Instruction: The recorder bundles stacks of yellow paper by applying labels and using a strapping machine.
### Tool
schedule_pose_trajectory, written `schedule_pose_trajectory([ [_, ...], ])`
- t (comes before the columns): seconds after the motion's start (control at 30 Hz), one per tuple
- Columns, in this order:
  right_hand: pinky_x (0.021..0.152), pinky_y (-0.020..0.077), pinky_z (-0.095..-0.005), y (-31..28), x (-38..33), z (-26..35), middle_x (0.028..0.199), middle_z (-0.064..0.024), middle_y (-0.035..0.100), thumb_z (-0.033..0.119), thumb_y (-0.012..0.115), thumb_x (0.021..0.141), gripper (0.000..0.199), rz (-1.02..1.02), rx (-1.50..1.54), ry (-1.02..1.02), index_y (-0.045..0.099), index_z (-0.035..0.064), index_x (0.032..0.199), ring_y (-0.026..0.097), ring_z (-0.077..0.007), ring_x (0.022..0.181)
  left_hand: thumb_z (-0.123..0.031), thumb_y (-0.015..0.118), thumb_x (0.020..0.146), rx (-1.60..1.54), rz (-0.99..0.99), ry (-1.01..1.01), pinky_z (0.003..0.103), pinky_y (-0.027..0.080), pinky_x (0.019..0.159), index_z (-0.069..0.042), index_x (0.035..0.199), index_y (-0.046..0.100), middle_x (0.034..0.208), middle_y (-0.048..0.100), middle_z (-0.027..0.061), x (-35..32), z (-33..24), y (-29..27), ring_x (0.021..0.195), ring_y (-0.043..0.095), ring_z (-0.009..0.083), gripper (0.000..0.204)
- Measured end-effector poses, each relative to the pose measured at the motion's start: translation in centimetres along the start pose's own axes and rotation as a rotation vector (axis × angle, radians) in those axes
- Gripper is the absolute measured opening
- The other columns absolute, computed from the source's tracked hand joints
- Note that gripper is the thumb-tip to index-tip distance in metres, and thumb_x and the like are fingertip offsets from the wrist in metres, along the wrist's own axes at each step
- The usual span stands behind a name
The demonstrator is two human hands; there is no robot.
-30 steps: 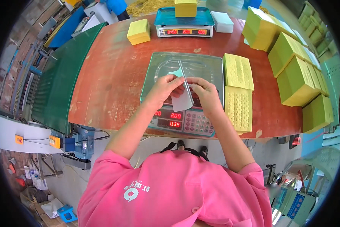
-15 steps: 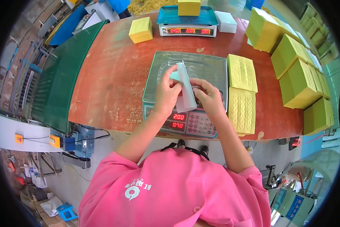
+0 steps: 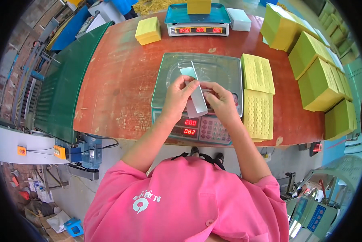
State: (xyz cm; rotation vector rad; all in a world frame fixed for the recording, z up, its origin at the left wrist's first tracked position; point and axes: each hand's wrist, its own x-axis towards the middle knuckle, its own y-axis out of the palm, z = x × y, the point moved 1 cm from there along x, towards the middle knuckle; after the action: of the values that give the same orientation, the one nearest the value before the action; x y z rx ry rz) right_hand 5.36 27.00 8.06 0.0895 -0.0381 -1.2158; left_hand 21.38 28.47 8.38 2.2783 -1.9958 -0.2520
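A pale, whitish sheet of paper (image 3: 198,103), folded or bent lengthwise, is held up over the near scale's platform (image 3: 223,66). My left hand (image 3: 179,99) pinches it between thumb and bent fingers, and a pale blue-green part of it sticks out above them. At the paper's right edge, my right hand (image 3: 222,104) has its fingers curled with the index fingertip against it; the exact grip is partly hidden. Below both hands is the scale's keypad panel (image 3: 215,130) with lit red digits. Stacks of yellow embossed paper (image 3: 258,74) stand right beside the scale.
A second scale (image 3: 198,19) at the table's far side bears a yellow block (image 3: 199,7). Near it are another yellow stack (image 3: 148,30) and a pale stack (image 3: 238,20). Large yellow bundles (image 3: 318,84) line the right edge; a green surface (image 3: 70,80) adjoins the left.
My left index finger has come down from the paper's upper part to a pinch at mid-height. The paper's upper end now shows more. The near scale's lower reading has changed.
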Motion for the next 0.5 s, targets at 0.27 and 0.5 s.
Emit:
schedule_pose_trajectory([
  [0.27, 0.067, 0.0503, -0.0252, 0.09, -0.01, -0.28, 0.086, -0.0058, 0.064, 0.001, 0.050, 0.088, 0.034, -0.011, 0.015, -0.015, 0.061, 0.0001, 0.120, 0.057, -0.0088, 0.074, -0.027, 0.067, 0.091, 0.000, -0.002, -0.021, 0.022, 0.048, 0.054, -0.009, 0.101, 0.061, 0.082, 0.060, -0.0022, -0.20, -0.10, -0.11, 0.065, 0.057, 0.0052, 0.022],
  [0.5, 0.070, 0.0506, -0.0257, -0.22, 0.11, -0.41, 0.090, -0.0062, 0.063, 0.002, 0.054, 0.089, 0.032, -0.024, 0.022, -0.018, 0.060, 0.0005, 0.121, 0.058, -0.0101, 0.078, -0.024, 0.065, 0.092, 0.017, -0.010, -0.014, 0.022, 0.048, 0.055, -0.007, 0.098, 0.062, 0.081, 0.061, -0.0021, -0.11, 0.15, -0.32, 0.066, 0.058, 0.0054, 0.018],
])
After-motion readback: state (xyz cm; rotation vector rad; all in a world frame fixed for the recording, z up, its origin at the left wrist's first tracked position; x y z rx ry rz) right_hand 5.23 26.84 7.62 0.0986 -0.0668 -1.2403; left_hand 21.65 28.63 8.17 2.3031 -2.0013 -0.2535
